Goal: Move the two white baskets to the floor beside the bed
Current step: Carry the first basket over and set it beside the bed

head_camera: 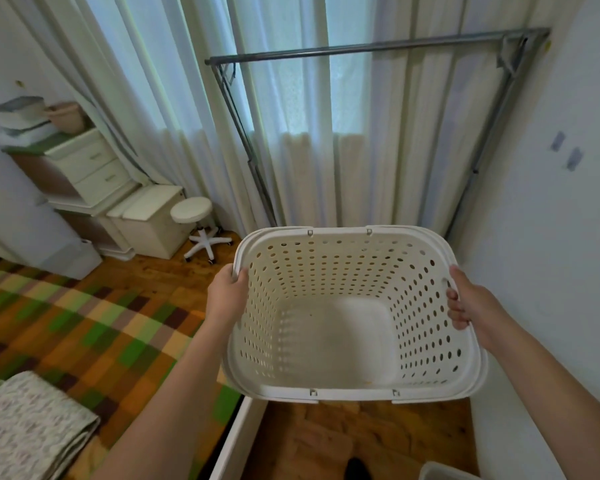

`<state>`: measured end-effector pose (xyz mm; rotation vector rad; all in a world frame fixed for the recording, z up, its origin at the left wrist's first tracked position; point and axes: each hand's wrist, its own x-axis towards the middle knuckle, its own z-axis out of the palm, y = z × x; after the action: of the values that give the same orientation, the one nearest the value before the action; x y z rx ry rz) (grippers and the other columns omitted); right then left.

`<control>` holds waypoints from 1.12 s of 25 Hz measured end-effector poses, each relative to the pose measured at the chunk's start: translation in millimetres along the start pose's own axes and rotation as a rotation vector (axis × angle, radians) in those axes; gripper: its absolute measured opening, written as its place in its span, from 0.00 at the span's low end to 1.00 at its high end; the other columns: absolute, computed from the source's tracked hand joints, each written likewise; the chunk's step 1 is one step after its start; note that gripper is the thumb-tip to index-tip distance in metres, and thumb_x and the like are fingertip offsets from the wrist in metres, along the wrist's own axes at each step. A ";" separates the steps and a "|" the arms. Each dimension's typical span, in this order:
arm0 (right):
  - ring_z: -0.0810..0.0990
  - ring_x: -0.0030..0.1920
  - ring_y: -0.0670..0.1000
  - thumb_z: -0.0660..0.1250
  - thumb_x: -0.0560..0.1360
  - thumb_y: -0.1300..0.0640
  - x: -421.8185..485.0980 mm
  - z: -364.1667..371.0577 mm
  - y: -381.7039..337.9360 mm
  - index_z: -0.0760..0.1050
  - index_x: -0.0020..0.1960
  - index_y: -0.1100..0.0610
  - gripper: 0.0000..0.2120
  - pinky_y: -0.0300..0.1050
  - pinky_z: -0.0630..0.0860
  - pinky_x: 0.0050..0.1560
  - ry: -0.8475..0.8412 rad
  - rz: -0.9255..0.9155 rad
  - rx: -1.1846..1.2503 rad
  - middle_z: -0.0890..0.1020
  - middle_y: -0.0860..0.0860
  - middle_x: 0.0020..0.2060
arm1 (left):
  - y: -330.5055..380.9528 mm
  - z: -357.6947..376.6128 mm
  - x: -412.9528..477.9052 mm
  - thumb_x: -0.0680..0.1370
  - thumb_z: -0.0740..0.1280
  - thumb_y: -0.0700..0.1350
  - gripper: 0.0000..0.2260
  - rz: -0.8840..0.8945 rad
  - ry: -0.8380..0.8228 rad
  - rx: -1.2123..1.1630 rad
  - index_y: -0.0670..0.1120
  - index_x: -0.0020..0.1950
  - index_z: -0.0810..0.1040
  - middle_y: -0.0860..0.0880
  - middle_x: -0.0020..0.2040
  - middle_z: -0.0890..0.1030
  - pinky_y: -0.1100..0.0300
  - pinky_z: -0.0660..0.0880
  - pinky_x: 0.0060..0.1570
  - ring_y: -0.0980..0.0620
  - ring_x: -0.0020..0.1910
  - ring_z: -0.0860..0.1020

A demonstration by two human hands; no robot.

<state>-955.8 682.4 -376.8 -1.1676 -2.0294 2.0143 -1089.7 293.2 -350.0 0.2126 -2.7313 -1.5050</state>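
A white perforated basket (333, 344), empty inside, hangs in the air over the wooden floor (354, 434) between the bed and the right wall. The doubled rim suggests a second basket nested under it; I cannot tell for sure. My left hand (227, 294) grips its left rim. Its right rim sits in my right hand (465, 301), fingers curled over the handle hole. The bed (94, 334), covered by a green, orange and brown checked blanket, lies to the left, with its white side board (238, 438) just below the basket.
A metal clothes rail (361, 48) stands before white curtains behind the basket. A white stool on wheels (196, 216), a white bin and drawers stand at the back left. A folded patterned cloth (25, 427) lies on the bed. A pale container corner (444, 474) shows at bottom right.
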 end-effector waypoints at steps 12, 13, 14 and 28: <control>0.63 0.22 0.48 0.61 0.78 0.34 172.2 45.9 -103.8 0.69 0.34 0.54 0.26 0.42 0.63 0.28 0.008 0.035 0.000 0.68 0.48 0.22 | 74.4 69.7 171.8 0.84 0.62 0.50 0.09 -0.047 -0.009 0.000 0.50 0.47 0.77 0.44 0.40 0.82 0.57 0.79 0.32 0.48 0.34 0.80; 0.64 0.22 0.48 0.61 0.78 0.34 182.8 52.1 -107.4 0.69 0.33 0.54 0.26 0.42 0.63 0.28 0.006 0.041 0.003 0.68 0.48 0.21 | 74.2 71.4 182.2 0.84 0.62 0.50 0.09 -0.056 -0.008 0.001 0.50 0.47 0.77 0.44 0.40 0.83 0.55 0.80 0.34 0.47 0.35 0.81; 0.64 0.21 0.47 0.61 0.78 0.34 193.2 58.9 -110.6 0.69 0.33 0.54 0.26 0.42 0.64 0.28 0.007 0.045 0.008 0.69 0.48 0.21 | 73.9 72.7 193.6 0.84 0.63 0.50 0.09 -0.062 -0.008 0.004 0.50 0.48 0.78 0.44 0.41 0.84 0.54 0.81 0.35 0.46 0.35 0.82; 0.64 0.19 0.46 0.63 0.78 0.35 360.1 275.5 -224.4 0.70 0.33 0.54 0.26 0.40 0.64 0.23 -0.057 0.079 -0.010 0.68 0.48 0.20 | 41.3 30.6 472.1 0.84 0.62 0.49 0.07 -0.118 0.008 -0.027 0.52 0.52 0.80 0.44 0.40 0.84 0.52 0.77 0.36 0.48 0.35 0.79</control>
<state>-1461.5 673.6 -385.9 -1.2250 -2.0534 2.0989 -1564.4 281.0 -355.9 0.3857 -2.7350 -1.5628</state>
